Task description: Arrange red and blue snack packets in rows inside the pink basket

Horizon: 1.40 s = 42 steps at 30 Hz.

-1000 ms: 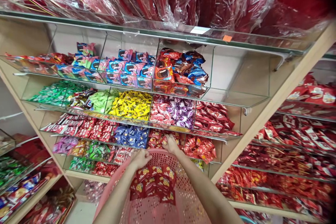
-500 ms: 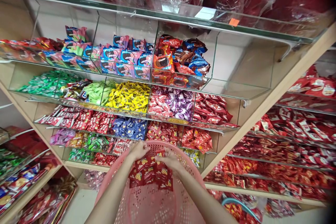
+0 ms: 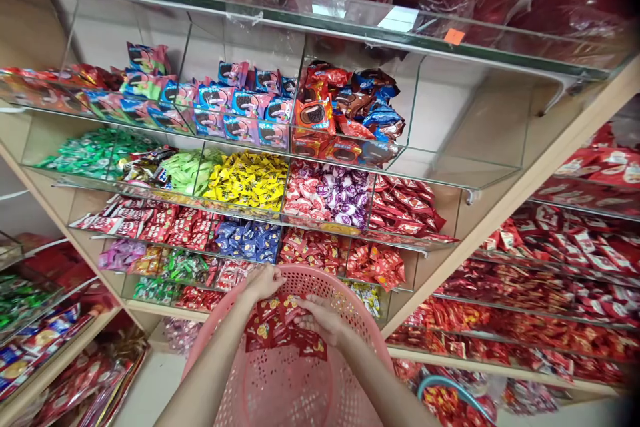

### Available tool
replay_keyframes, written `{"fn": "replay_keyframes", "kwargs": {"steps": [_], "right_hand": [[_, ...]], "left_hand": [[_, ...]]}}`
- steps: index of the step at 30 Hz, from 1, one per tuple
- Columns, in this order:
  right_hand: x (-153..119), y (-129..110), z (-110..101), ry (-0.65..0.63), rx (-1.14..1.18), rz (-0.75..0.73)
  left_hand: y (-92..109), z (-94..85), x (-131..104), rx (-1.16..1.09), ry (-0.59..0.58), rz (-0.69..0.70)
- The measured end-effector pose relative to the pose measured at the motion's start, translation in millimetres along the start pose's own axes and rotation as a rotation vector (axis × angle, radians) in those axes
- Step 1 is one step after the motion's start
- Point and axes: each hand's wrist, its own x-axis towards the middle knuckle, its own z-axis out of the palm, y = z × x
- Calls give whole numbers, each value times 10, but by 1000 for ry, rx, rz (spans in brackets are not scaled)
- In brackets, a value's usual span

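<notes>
My left hand (image 3: pixel 263 282) is closed round the back rim of a pink perforated plastic basket (image 3: pixel 287 397). Inside it, against the back wall, lie several small dark red candy packets (image 3: pixel 265 333) with orange-yellow prints. My right hand (image 3: pixel 323 319) is low in the basket at the right of these packets, its fingers spread and touching the top ones. Part of the pile is hidden under that hand.
Glass shelves rise ahead, with yellow candies (image 3: pixel 247 180), blue candies (image 3: pixel 249 240) and red packets (image 3: pixel 313 249) in divided bins. A wooden upright (image 3: pixel 505 200) slants at the right. A blue-rimmed basket (image 3: pixel 457 390) stands on the floor at right.
My right hand has lowered from near the basket's rim onto the packets, and its fingers have spread from the red packet they pinched. The left hand keeps its hold on the rim.
</notes>
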Motion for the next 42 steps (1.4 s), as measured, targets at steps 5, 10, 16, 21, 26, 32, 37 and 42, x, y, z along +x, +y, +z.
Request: {"fn": "replay_keyframes", "kwargs": {"steps": [5,10,16,21,26,32,37,42], "right_hand": [[-29,10,12,3,-80,-49],[7,61,-10,65,-320,-228],[121,183,42,94,-424,-228],[123,183,115,115,-470,-201],[105,180,120,63,-472,-169],[130,235,110,-21,-508,-152],[129,263,106,13,-681,-209],[92,249,87,147,-1008,-354]], "left_hand": [[2,-2,6,10,-1,1],[-1,-6,10,5,-7,-8],[0,2,17,8,-11,-24],[30,-34,-5,5,-18,-30],[63,-69,-25,4,-25,-49],[57,-53,-18,10,-18,-43],[29,-31,-8,25,-13,-24],[17,-20,-8,32,-10,-11]]}}
